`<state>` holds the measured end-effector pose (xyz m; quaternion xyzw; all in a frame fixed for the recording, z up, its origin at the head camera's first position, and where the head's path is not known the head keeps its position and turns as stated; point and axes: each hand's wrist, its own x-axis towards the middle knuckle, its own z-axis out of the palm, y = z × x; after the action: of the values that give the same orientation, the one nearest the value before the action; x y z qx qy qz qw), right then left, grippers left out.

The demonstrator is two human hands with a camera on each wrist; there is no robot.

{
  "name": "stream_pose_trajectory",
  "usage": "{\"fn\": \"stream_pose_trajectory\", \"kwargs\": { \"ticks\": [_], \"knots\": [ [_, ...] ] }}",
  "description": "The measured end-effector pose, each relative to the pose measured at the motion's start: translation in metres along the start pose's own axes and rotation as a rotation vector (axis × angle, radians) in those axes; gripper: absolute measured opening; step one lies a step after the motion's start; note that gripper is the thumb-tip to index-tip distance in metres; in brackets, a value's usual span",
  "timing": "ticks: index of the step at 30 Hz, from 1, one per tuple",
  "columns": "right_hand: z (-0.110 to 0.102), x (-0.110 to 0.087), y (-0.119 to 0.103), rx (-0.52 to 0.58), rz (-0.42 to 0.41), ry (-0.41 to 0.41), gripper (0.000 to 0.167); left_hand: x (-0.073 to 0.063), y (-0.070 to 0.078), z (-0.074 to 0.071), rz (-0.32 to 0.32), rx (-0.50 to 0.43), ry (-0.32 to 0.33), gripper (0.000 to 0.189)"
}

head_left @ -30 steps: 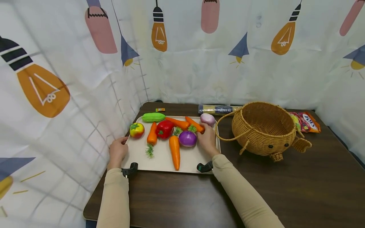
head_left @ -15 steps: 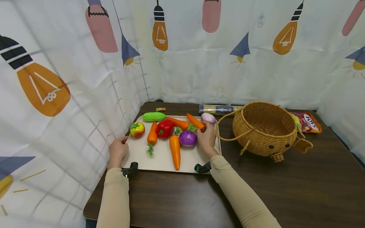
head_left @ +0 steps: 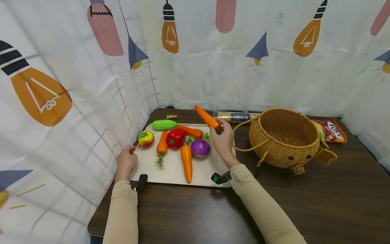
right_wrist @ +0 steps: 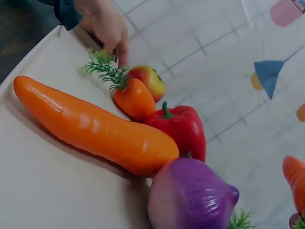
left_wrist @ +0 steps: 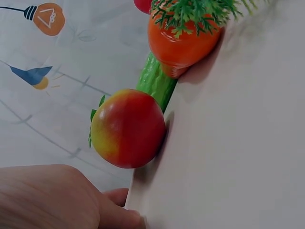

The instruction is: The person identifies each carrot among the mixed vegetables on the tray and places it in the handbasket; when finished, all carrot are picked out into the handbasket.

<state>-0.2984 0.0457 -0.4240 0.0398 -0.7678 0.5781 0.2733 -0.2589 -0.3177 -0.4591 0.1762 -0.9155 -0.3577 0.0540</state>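
Observation:
My right hand (head_left: 223, 140) pinches a toy carrot (head_left: 207, 117) by its leafy end, lifted over the back right of the tray (head_left: 152, 171). The same carrot (right_wrist: 296, 183) shows at the edge of the right wrist view. My left hand (head_left: 126, 162) grips the tray's left rim, thumb on top in the left wrist view. On the tray lie more carrots (head_left: 187, 164), a red bell pepper (head_left: 176, 138), a purple onion (head_left: 200, 148), a ridged green cucumber (head_left: 164, 125) and a red-yellow tomato (head_left: 146, 139). My right hand hides the pale onion behind it.
A wicker basket (head_left: 277, 157) with an animal face stands right of the tray, its looped handle close to my right hand. Behind lie a long pasta packet (head_left: 236, 117), a candy bag (head_left: 330, 131) and a small orange wrapper (head_left: 171, 116). A curtain (head_left: 213, 81) surrounds the table.
My right hand has raised the carrot up off the tray, leaving the others in place. My left hand stays at the tray's left rim.

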Motion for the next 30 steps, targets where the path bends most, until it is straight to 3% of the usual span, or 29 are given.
{"fn": "stream_pose_trajectory", "kwargs": {
  "ticks": [8, 17, 30],
  "knots": [
    [-0.017, -0.012, -0.018, 0.035, -0.161, -0.115, 0.036, -0.001, -0.005, -0.007, -0.030, 0.004, 0.012, 0.048],
    [-0.046, -0.006, -0.029, 0.020, -0.198, -0.124, 0.037, 0.003, -0.006, 0.000, -0.021, -0.017, 0.022, 0.047],
    [-0.103, 0.008, -0.018, -0.070, -0.292, -0.148, 0.038, 0.008, -0.004, 0.009, -0.039, -0.026, 0.012, 0.046]
  ]
}}
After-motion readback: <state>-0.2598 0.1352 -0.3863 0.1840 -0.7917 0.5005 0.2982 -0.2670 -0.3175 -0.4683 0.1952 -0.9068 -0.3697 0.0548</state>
